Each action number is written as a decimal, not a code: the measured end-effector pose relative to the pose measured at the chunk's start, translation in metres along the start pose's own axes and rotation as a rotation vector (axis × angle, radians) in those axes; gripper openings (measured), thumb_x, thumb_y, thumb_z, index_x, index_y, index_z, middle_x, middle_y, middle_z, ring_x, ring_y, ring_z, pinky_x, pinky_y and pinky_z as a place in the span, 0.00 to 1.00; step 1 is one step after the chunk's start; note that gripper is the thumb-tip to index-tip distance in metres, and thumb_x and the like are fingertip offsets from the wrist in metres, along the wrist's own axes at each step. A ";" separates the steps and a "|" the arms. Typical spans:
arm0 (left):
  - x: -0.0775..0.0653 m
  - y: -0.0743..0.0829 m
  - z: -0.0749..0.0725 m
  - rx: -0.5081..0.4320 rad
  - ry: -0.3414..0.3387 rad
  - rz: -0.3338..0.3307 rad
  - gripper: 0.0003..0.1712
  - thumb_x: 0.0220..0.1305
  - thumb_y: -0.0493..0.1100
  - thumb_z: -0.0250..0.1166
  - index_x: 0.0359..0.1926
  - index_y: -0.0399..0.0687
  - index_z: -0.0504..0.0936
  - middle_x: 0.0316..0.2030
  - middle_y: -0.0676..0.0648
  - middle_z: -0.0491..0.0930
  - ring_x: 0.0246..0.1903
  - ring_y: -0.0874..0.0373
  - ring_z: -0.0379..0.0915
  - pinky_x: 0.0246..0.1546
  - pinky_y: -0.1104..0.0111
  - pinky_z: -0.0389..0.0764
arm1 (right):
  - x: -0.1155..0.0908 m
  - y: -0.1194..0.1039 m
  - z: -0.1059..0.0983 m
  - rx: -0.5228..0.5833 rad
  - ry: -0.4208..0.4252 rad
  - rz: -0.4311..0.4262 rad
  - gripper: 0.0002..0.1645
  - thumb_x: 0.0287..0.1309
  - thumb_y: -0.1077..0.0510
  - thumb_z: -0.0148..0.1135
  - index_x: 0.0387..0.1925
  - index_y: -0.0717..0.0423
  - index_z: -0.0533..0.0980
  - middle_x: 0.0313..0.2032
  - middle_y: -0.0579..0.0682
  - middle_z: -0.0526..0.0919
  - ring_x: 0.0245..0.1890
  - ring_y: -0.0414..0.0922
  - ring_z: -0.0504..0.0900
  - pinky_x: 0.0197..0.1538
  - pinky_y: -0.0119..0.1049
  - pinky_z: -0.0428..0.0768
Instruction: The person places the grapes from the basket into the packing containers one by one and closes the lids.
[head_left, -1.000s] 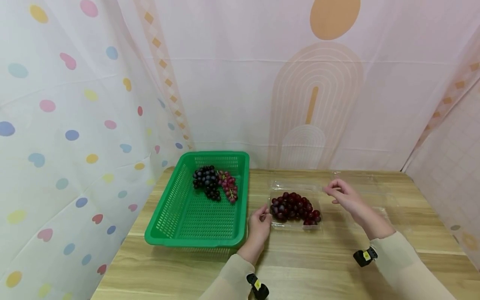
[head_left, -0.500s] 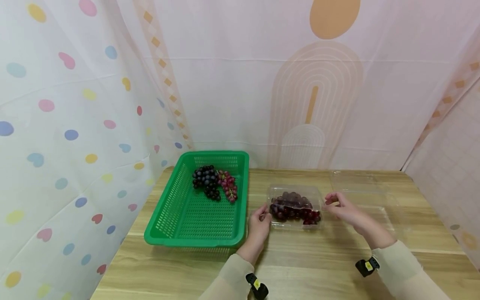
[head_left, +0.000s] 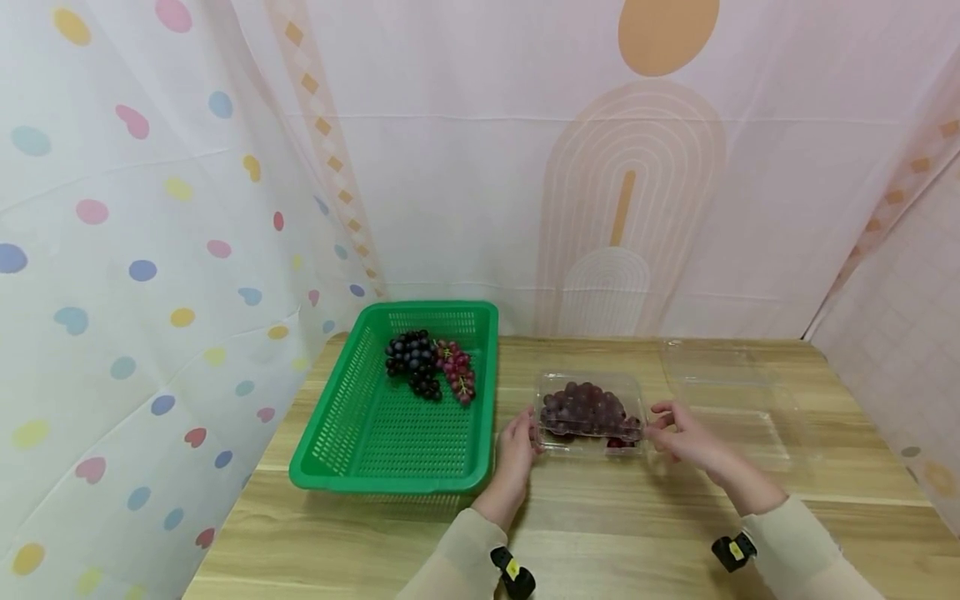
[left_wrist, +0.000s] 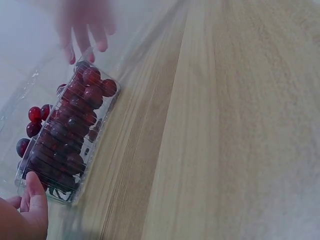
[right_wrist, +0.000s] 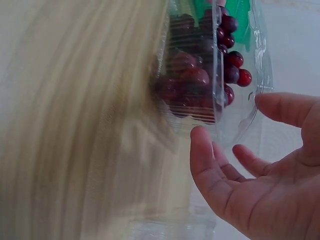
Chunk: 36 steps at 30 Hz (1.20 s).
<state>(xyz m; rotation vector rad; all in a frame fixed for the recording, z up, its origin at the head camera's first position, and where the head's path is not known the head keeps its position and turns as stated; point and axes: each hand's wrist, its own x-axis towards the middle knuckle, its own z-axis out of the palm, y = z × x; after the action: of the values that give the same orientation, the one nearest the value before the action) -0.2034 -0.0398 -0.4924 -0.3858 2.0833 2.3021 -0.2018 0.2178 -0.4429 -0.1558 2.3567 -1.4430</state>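
A clear plastic clamshell box [head_left: 566, 450] holds a bunch of dark red grapes [head_left: 581, 408]. Its hinged lid [head_left: 555, 382] slants low over the fruit, with some grapes showing below the lid's front edge. At the box's left side is my left hand [head_left: 515, 457]; in the left wrist view its straight thumb [left_wrist: 35, 187] lies against the near corner. On the opposite side, my right hand [head_left: 693, 442] has relaxed, spread fingers. The right wrist view shows its thumb [right_wrist: 280, 106] touching the lid's rim and its index fingertip right by the box corner.
A green basket [head_left: 487, 400] stands on the left of the wooden table [head_left: 600, 533]. Inside lie a black grape bunch [head_left: 412, 358] and a smaller red grape bunch [head_left: 456, 371]. More clear plastic containers [head_left: 731, 417] sit at the right. Patterned curtains [head_left: 465, 150] hang behind.
The lid has come down over the grapes from a raised position. My right hand has moved down with it, while my left hand has stayed by the box's left side.
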 end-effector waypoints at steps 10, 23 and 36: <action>-0.001 0.001 0.001 -0.021 0.007 0.010 0.22 0.73 0.48 0.48 0.37 0.31 0.76 0.21 0.53 0.66 0.22 0.62 0.65 0.26 0.71 0.74 | -0.005 0.006 0.009 0.009 -0.051 0.094 0.32 0.72 0.49 0.43 0.59 0.76 0.59 0.44 0.67 0.75 0.34 0.49 0.80 0.35 0.44 0.81; -0.016 0.023 0.001 0.028 -0.014 0.053 0.22 0.70 0.35 0.50 0.59 0.23 0.68 0.25 0.48 0.71 0.21 0.62 0.66 0.27 0.69 0.74 | 0.003 0.027 0.008 0.264 -0.179 0.106 0.23 0.70 0.49 0.45 0.43 0.69 0.70 0.30 0.49 0.79 0.30 0.41 0.78 0.34 0.36 0.80; 0.000 -0.002 0.002 0.037 -0.001 0.065 0.22 0.69 0.35 0.52 0.60 0.27 0.69 0.40 0.41 0.75 0.22 0.65 0.66 0.24 0.76 0.73 | 0.007 0.033 0.010 0.380 -0.215 0.087 0.13 0.68 0.55 0.46 0.35 0.59 0.74 0.29 0.45 0.78 0.30 0.39 0.75 0.36 0.35 0.80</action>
<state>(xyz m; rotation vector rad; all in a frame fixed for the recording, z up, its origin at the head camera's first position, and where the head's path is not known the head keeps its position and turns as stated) -0.2034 -0.0372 -0.4939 -0.3210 2.1654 2.2941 -0.2016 0.2229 -0.4774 -0.0992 1.8609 -1.7049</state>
